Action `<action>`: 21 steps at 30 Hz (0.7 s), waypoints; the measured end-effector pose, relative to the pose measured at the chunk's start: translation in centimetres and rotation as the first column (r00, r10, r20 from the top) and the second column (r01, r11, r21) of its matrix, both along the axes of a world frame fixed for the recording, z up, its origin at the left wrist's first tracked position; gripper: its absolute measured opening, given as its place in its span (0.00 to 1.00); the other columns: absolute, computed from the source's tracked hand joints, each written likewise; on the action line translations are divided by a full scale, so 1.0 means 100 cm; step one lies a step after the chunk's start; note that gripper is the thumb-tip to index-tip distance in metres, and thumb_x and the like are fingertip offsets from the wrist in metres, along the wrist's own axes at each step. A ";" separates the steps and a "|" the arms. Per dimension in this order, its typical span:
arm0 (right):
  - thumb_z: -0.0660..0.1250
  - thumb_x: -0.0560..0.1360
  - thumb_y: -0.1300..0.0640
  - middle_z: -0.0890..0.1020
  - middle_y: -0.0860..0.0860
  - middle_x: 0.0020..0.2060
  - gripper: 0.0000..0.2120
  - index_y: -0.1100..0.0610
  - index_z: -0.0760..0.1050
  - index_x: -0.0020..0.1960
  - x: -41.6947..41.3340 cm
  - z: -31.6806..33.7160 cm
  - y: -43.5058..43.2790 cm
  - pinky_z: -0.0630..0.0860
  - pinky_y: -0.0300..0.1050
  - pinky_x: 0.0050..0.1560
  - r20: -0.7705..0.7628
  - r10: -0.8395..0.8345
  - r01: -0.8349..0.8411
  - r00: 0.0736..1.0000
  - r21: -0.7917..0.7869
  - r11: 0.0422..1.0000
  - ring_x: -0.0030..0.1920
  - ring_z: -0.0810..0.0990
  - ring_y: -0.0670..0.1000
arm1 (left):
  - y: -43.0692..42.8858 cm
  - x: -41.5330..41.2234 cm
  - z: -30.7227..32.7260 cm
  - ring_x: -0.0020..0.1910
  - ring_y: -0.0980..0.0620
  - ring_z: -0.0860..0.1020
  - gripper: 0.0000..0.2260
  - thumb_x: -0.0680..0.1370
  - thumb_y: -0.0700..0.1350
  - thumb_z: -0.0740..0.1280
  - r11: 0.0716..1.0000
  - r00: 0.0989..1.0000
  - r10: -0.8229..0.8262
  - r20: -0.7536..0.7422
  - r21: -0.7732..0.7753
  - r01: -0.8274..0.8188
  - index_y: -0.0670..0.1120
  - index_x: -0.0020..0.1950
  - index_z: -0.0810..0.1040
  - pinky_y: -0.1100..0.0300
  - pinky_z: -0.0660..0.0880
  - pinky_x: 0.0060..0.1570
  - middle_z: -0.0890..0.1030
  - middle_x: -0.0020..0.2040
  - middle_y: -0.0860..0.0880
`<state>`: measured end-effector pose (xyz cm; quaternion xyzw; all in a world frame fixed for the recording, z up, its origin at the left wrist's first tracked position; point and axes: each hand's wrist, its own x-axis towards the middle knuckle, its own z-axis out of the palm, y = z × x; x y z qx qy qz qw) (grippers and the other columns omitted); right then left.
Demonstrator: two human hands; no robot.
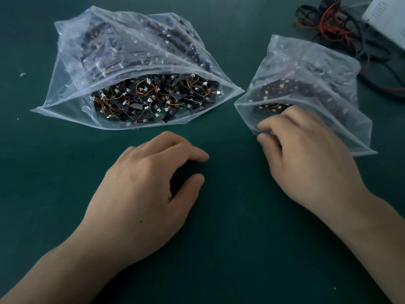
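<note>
The right hand (306,154) was clamped on the near left corner of the smaller bag (306,69), its fingers (269,128) curled over the plastic rim and the thumb tucked beneath, so that the film was pinched between them. The hand was somewhat blurred, and how far the fingertips went into the mouth could not be told.

The smaller bag lay flat on the right side of the green table (230,238), its mouth turned toward the person and a little to the left, its closed end pointing away toward the cables (333,29). The mouth's rim ran on a slant, from the far left corner down to the near right corner, and this was the bag's longer line. Dark parts showed through the film and just inside the opening, above the knuckles.

The left hand (149,183) rested on the table near the middle, palm down, fingers loosely bent and apart from the thumb, holding nothing. It lay just short of the larger bag (122,53), not touching it.

The larger bag sat well to the left of the smaller one, its mouth gaping wide toward the person, full of small black boards (153,99) with thin coloured wires and white plugs. A white box (390,20) stood at the far right corner, beside the tangle of red and black cables.
</note>
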<state>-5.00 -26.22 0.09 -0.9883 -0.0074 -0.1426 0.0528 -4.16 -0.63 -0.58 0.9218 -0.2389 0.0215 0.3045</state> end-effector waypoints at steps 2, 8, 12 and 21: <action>0.63 0.82 0.48 0.78 0.51 0.51 0.15 0.56 0.81 0.59 0.000 -0.001 0.002 0.76 0.52 0.49 -0.018 0.033 -0.032 0.999 0.009 0.999 0.53 0.77 0.56 | 0.000 0.000 0.000 0.47 0.63 0.74 0.11 0.78 0.56 0.66 1.000 1.000 -0.002 0.006 -0.002 0.002 0.63 0.60 0.80 0.66 0.67 0.49 0.77 0.57 0.66; 0.63 0.81 0.42 0.75 0.46 0.46 0.14 0.52 0.76 0.51 -0.003 0.001 0.009 0.70 0.46 0.38 -0.007 0.048 -0.048 0.999 0.021 0.999 0.47 0.74 0.50 | 0.000 0.000 -0.001 0.49 0.63 0.74 0.10 0.79 0.57 0.66 1.000 1.000 0.004 -0.001 0.005 -0.004 0.65 0.59 0.80 0.68 0.67 0.51 0.76 0.57 0.67; 0.63 0.80 0.39 0.73 0.44 0.40 0.15 0.50 0.70 0.45 -0.006 0.002 0.014 0.67 0.45 0.32 0.006 0.035 -0.035 0.999 0.023 0.999 0.41 0.73 0.49 | 0.000 0.000 0.000 0.50 0.61 0.75 0.11 0.79 0.56 0.66 1.000 1.000 0.016 0.007 -0.007 -0.016 0.63 0.60 0.81 0.63 0.71 0.52 0.77 0.57 0.66; 0.65 0.80 0.44 0.73 0.42 0.38 0.09 0.48 0.73 0.46 -0.018 0.001 0.057 0.69 0.45 0.35 0.042 0.277 -0.280 0.960 0.188 0.941 0.38 0.73 0.46 | -0.006 0.006 -0.001 0.80 0.54 0.61 0.25 0.77 0.54 0.64 0.970 0.969 0.234 0.076 0.049 -0.238 0.55 0.75 0.73 0.61 0.49 0.72 0.68 0.79 0.55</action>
